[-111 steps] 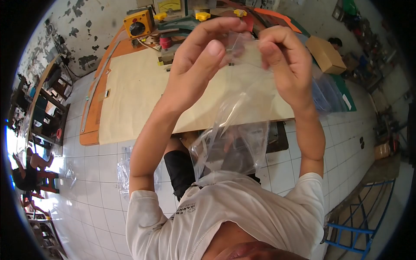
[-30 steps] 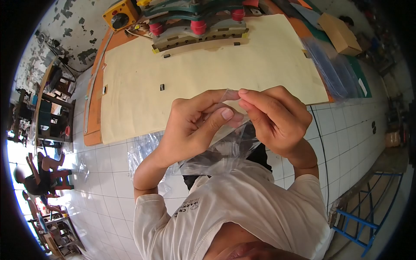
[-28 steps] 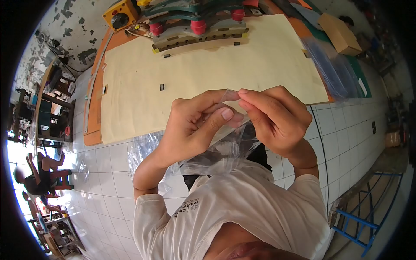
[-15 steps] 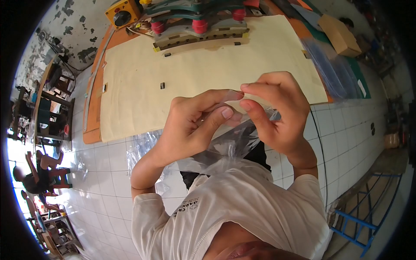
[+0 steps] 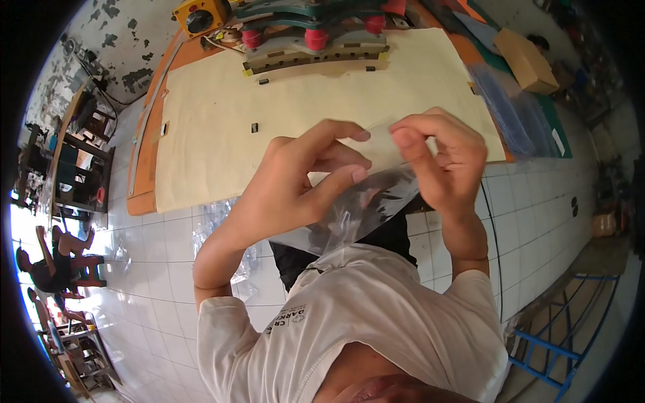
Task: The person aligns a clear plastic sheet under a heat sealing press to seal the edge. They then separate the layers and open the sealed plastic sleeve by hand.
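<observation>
A clear plastic sheet (image 5: pixel 376 201) hangs between my hands and down over my lap, above the near edge of the table. My right hand (image 5: pixel 449 161) is closed, its thumb and fingers pinching the sheet's upper edge. My left hand (image 5: pixel 289 178) is at the sheet's left side with its fingers curved and apart, thumb away from the index finger. Whether the left fingers touch the film is hard to tell. Beyond both hands is a cream-coloured sheet (image 5: pixel 208 134) covering the tabletop, with a small dark block (image 5: pixel 254 127) on it.
A green machine with red cylinders (image 5: pixel 316 39) stands at the table's far side, beside a yellow switch box (image 5: pixel 200 18). Stacked clear plastic sheets (image 5: pixel 514 114) and a cardboard box (image 5: pixel 526 60) are at the right. A blue metal frame (image 5: pixel 551 352) stands lower right; a person (image 5: pixel 50 265) sits far left.
My hands have moved apart. The left fingers have spread away from the film, while the right hand has closed on its edge and moved slightly right.
</observation>
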Action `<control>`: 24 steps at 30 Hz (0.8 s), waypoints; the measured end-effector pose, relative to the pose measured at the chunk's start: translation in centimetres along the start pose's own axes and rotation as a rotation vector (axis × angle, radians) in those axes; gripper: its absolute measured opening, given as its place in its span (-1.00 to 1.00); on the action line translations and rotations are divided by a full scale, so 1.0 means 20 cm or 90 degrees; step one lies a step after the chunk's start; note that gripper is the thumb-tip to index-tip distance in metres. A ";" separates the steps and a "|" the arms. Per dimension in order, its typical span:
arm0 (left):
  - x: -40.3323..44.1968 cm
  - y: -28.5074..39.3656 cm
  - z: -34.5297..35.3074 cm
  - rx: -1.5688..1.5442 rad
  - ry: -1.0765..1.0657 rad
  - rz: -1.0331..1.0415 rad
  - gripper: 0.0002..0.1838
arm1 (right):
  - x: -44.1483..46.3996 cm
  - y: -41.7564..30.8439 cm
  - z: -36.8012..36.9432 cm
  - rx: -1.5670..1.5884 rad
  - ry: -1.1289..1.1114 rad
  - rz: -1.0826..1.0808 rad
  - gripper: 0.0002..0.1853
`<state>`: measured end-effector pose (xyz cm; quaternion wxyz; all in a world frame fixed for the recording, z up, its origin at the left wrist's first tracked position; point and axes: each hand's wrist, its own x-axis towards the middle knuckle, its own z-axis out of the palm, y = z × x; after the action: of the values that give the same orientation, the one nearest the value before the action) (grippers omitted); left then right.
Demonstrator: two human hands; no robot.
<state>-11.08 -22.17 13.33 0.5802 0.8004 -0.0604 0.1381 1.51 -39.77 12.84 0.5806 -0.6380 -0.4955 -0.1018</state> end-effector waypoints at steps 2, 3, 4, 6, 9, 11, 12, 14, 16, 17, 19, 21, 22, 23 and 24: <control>-0.01 -0.01 -0.03 0.057 -0.021 0.022 -0.73 | 0.00 -0.01 -0.05 -0.007 0.046 0.002 -0.89; -0.03 -0.02 -0.05 0.114 -0.045 0.040 -0.75 | 0.00 -0.02 -0.08 -0.014 0.066 -0.001 -0.88; -0.04 -0.02 -0.05 0.113 -0.045 0.041 -0.75 | 0.00 -0.04 -0.10 -0.022 0.087 -0.003 -0.88; -0.07 -0.03 -0.06 0.169 -0.022 0.044 -0.81 | -0.01 -0.06 -0.14 -0.032 0.095 -0.007 -0.88; -0.09 -0.06 -0.06 0.161 -0.003 0.044 -0.79 | -0.03 -0.11 -0.17 -0.015 0.192 0.016 -0.89; -0.09 -0.06 -0.06 0.164 -0.006 0.018 -0.78 | -0.03 -0.14 -0.20 -0.036 0.233 0.009 -0.89; -0.09 -0.06 -0.05 0.167 -0.010 -0.012 -0.77 | -0.03 -0.15 -0.21 -0.055 0.275 0.003 -0.88; -0.08 -0.05 -0.04 0.153 -0.015 -0.015 -0.75 | -0.04 -0.16 -0.25 -0.072 0.285 -0.013 -0.87; -0.08 -0.06 -0.04 0.141 -0.021 -0.017 -0.73 | -0.04 -0.15 -0.28 -0.096 0.319 -0.031 -0.85; -0.07 -0.07 -0.04 0.148 -0.014 0.006 -0.72 | -0.04 -0.14 -0.30 -0.098 0.317 -0.034 -0.85; -0.05 -0.10 -0.05 0.156 -0.007 0.033 -0.71 | -0.03 -0.12 -0.34 -0.110 0.398 -0.024 -0.83; -0.04 -0.13 -0.06 0.118 0.018 0.018 -0.70 | -0.04 -0.09 -0.41 -0.095 0.402 -0.020 -0.82; -0.03 -0.15 -0.07 0.117 0.019 0.019 -0.70 | -0.04 -0.08 -0.44 -0.080 0.404 -0.014 -0.80; -0.03 -0.17 -0.07 0.100 0.016 0.024 -0.68 | -0.04 -0.07 -0.46 -0.072 0.410 -0.010 -0.79; -0.03 -0.18 -0.08 0.083 0.013 0.028 -0.66 | -0.04 -0.06 -0.47 -0.071 0.406 -0.008 -0.79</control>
<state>-10.92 -19.64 10.35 0.5241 0.8336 -0.0627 0.1625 4.40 -48.28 15.84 0.6703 -0.6015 -0.2863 -0.3270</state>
